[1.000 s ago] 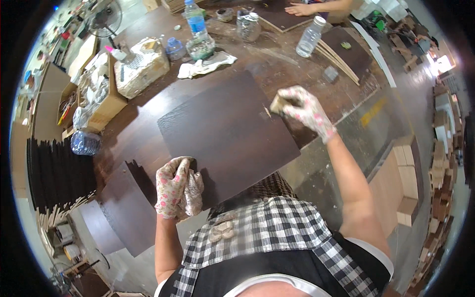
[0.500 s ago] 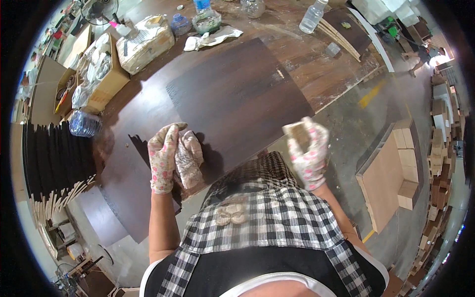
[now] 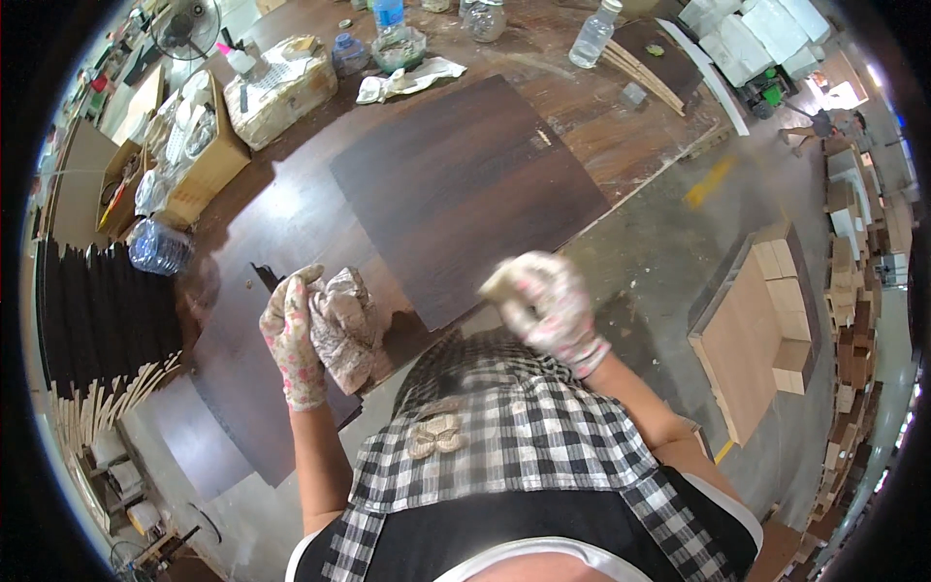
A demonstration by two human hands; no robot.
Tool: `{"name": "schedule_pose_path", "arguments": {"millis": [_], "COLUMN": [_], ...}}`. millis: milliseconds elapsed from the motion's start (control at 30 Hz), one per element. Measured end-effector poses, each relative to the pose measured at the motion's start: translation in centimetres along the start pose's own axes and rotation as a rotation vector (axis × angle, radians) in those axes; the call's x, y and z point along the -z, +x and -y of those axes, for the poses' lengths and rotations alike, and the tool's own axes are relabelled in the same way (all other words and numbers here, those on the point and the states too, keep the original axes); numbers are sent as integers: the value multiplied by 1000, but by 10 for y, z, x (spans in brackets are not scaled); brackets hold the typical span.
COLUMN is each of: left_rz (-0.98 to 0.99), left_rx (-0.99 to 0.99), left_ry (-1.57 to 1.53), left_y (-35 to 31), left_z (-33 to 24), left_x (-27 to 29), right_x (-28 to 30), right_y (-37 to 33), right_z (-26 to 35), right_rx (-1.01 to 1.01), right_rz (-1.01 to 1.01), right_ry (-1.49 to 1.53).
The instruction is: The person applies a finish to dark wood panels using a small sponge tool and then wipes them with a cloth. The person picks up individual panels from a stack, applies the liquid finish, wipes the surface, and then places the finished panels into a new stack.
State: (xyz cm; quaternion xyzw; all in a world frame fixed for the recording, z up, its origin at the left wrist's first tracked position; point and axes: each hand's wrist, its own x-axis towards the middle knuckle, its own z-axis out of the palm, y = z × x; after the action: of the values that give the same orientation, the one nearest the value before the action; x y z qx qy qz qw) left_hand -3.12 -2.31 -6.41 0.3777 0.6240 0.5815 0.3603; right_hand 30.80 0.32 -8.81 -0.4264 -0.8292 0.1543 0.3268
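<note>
A dark brown wood-grain board [image 3: 470, 189] lies flat on the bench in front of me. My left hand [image 3: 291, 339], in a white floral glove, is closed beside the board's left edge. From it hangs a crumpled, stained pale cloth [image 3: 345, 330]. My right hand [image 3: 555, 306], in a matching glove, is over the board's near right side and smeared by motion. Its fingers are curled round a small brownish pad, mostly hidden now. More dark boards [image 3: 257, 378] lie to the left, under and beside my left arm.
Along the back are a glass bowl [image 3: 400, 48], a white rag [image 3: 412, 80], a clear bottle [image 3: 593, 37] and wooden strips [image 3: 645, 78]. An open carton [image 3: 208, 160] and stacked black-edged panels [image 3: 107, 320] stand left. A cardboard-coloured panel piece [image 3: 742, 349] rests on the floor at right.
My right hand has swung left and inward toward the board's near edge, with the pad turned. The left hand has shifted slightly left and down with the cloth.
</note>
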Motion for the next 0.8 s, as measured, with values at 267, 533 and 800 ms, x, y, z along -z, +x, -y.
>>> {"name": "schedule_pose_path", "arguments": {"millis": [267, 533, 800], "left_rz": [-4, 96, 319], "left_rx": [-119, -365, -703], "left_ry": [-74, 195, 960], "left_y": [14, 45, 124], "left_z": [-38, -32, -17], "left_x": [-28, -98, -226], "right_x": [48, 118, 103], "right_y": [4, 2, 6], "right_z": [-38, -156, -183], "right_rx": [-43, -390, -406], "right_rz": [-314, -636, -549], "right_ry": [-8, -169, 326]}}
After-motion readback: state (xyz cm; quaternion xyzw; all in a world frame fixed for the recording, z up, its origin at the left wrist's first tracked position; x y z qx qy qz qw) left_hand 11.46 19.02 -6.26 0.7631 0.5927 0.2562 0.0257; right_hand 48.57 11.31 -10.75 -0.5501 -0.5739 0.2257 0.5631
